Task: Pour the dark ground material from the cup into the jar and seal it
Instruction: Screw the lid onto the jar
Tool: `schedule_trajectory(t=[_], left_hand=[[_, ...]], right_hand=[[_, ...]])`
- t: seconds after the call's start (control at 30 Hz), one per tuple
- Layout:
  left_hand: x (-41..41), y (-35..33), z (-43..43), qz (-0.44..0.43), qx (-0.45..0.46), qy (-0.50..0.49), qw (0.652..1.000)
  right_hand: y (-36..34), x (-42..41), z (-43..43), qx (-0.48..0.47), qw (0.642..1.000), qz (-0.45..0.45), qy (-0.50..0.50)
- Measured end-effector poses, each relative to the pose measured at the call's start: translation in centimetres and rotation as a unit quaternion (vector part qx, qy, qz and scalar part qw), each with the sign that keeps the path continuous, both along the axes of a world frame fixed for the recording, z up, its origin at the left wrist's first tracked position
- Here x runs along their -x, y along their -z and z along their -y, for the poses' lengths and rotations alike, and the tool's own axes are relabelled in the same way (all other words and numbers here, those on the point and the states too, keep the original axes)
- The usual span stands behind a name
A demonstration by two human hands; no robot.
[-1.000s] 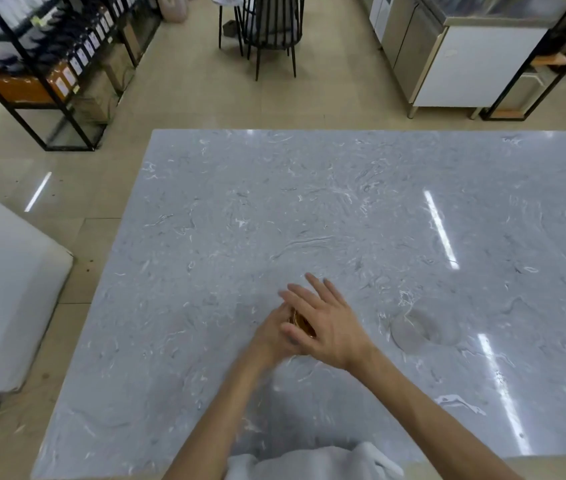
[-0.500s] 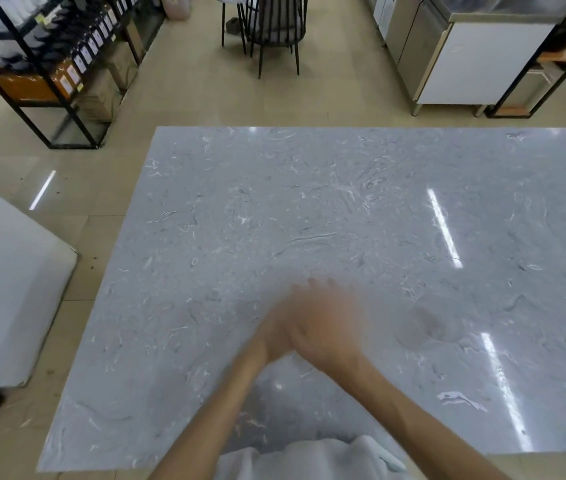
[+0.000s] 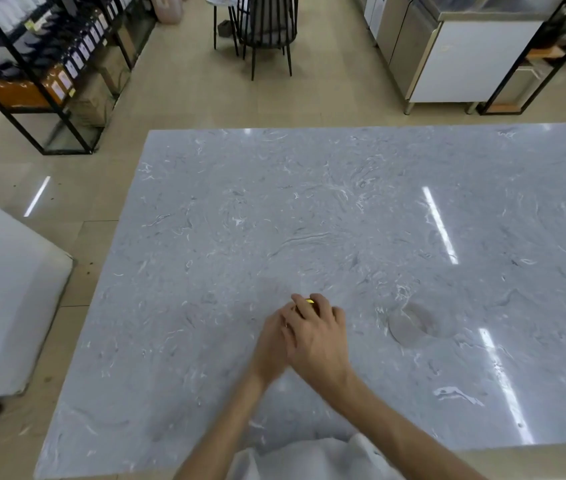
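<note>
Both hands meet over one small object near the middle of the grey marble table. My right hand lies on top with its fingers curled down over a gold lid, of which only a yellow sliver shows between the fingers. My left hand wraps around from the left, below the right hand, and grips what sits under the lid. The jar itself is hidden by the hands. A faint round shape lies on the marble to the right; I cannot tell whether it is a clear cup or a mark.
A white cloth or garment shows at the table's near edge. A black chair and a steel counter stand beyond the far edge, black shelving at far left, a white surface left.
My right hand's fingers, spread flat over the top a second ago, have swept round in a blur and now curl over the gold lid. The left hand stays in place.
</note>
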State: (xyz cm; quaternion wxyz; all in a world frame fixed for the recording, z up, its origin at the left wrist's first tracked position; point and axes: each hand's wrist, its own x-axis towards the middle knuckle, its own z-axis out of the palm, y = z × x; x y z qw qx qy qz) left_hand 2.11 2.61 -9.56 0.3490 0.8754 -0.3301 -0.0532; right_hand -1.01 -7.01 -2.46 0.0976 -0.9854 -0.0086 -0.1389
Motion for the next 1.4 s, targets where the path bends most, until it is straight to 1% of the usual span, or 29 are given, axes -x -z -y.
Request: schedule_trajectory(t=[0.03, 0.07, 0.13, 0.17, 0.23, 0.3, 0.33, 0.37, 0.43, 0.47, 0.5, 0.53, 0.57, 0.6, 0.67, 0.73, 0.8, 0.87, 0.93, 0.97, 1.0, 1.03, 1.07, 1.13, 1.17, 1.23, 1.3, 1.37, 1.4], left_hand=[[-0.9, -1.7, -0.6, -0.016, -0.049, 0.067, 0.996], [-2.4, -2.0, -1.2, -0.022, -0.06, 0.105, 0.992], [-3.8, -3.2, -2.1, -0.082, -0.018, 0.095, 0.992], [-3.6, -4.0, -2.1, -0.112, -0.013, 0.08, 0.99], [-2.0, -2.9, -1.1, -0.11, 0.005, 0.045, 0.993], [0.8, -1.9, 0.1, -0.1, 0.072, -0.109, 0.986], [2.1, -0.8, 0.7, -0.096, 0.099, -0.143, 0.98], [2.7, -0.3, 0.9, -0.068, 0.102, -0.155, 0.98], [1.5, -1.4, 1.1, -0.05, 0.047, -0.099, 0.993], [0.6, -1.5, 0.7, 0.038, 0.008, -0.071, 0.997], [-0.6, -1.0, -0.2, 0.041, -0.03, 0.0, 0.999], [-1.6, -1.9, -1.1, 0.007, -0.04, 0.058, 0.998], [-2.4, -2.0, -2.2, -0.061, -0.036, 0.095, 0.993], [-2.8, -1.9, -3.0, -0.128, -0.03, 0.102, 0.986], [-2.9, -2.1, -3.5, -0.175, -0.017, 0.104, 0.979], [-1.6, -1.7, -2.2, -0.146, 0.021, 0.04, 0.988], [0.7, -0.9, -0.2, -0.152, 0.104, -0.073, 0.98], [2.4, -0.1, 1.8, -0.11, 0.106, -0.164, 0.975], [1.7, -0.3, 2.3, -0.034, 0.073, -0.149, 0.986], [0.2, -0.8, 2.1, 0.019, 0.0, -0.087, 0.996], [-0.9, -1.1, 1.6, 0.071, -0.094, -0.014, 0.993], [-1.8, -1.8, 0.8, 0.042, -0.151, 0.062, 0.986], [-2.8, -2.8, -0.2, -0.013, -0.162, 0.122, 0.979], [-4.0, -3.3, -1.7, -0.123, -0.079, 0.132, 0.98], [-4.1, -3.7, -1.8, -0.135, -0.055, 0.113, 0.983], [-3.0, -3.2, -1.3, -0.11, -0.015, 0.062, 0.992], [-0.9, -1.7, -0.7, -0.107, 0.062, -0.059, 0.991], [1.1, -0.3, -0.1, -0.088, 0.075, -0.147, 0.982], [1.2, 0.4, 0.1, -0.067, 0.072, -0.156, 0.983]], right_hand=[[-0.4, -0.3, 1.3, 0.01, 0.997, -0.007, -0.074], [-0.7, -0.7, 2.8, 0.01, 0.986, -0.013, -0.164], [-0.3, -1.2, 5.2, -0.032, 0.952, -0.017, -0.305], [0.2, -1.1, 5.6, -0.061, 0.947, -0.005, -0.316], [1.1, -0.9, 5.0, -0.094, 0.967, 0.062, -0.23], [1.6, -0.6, 3.1, -0.105, 0.983, 0.119, -0.087], [1.5, -0.5, 1.7, -0.11, 0.985, 0.126, -0.031], [1.5, -0.3, 0.5, -0.118, 0.986, 0.119, 0.01], [1.1, -0.1, -0.7, -0.121, 0.988, 0.085, 0.052], [0.9, 0.0, -0.4, -0.103, 0.991, 0.068, 0.042], [0.7, 0.2, 0.4, -0.083, 0.995, 0.054, -0.007], [0.7, 0.3, 1.4, -0.071, 0.992, 0.037, -0.094], [0.7, 0.4, 2.6, -0.067, 0.979, 0.023, -0.19], [0.7, 0.4, 3.7, -0.068, 0.961, 0.012, -0.268], [0.9, 0.3, 5.1, -0.08, 0.946, 0.02, -0.315], [1.2, 0.0, 5.4, -0.084, 0.957, 0.07, -0.268], [1.5, 0.0, 4.9, -0.089, 0.97, 0.123, -0.192], [1.6, 0.1, 3.3, -0.126, 0.978, 0.143, -0.084], [1.4, 0.3, 1.4, -0.15, 0.983, 0.108, 0.02], [1.2, 0.2, 1.1, -0.132, 0.987, 0.084, 0.042], [1.3, 0.4, 1.0, -0.096, 0.993, 0.06, 0.023], [1.3, 0.7, 1.4, -0.063, 0.996, 0.044, -0.04], [1.3, 0.6, 2.3, -0.045, 0.991, 0.033, -0.122], [1.2, 0.1, 3.9, -0.033, 0.969, 0.024, -0.242], [1.1, -0.3, 4.4, -0.041, 0.965, 0.034, -0.256], [1.4, -0.9, 4.3, -0.056, 0.972, 0.08, -0.212], [1.9, -1.3, 3.1, -0.059, 0.983, 0.121, -0.123], [2.0, -1.2, 1.4, -0.093, 0.988, 0.12, -0.032], [2.0, -1.0, 0.7, -0.114, 0.987, 0.11, 0.002]])
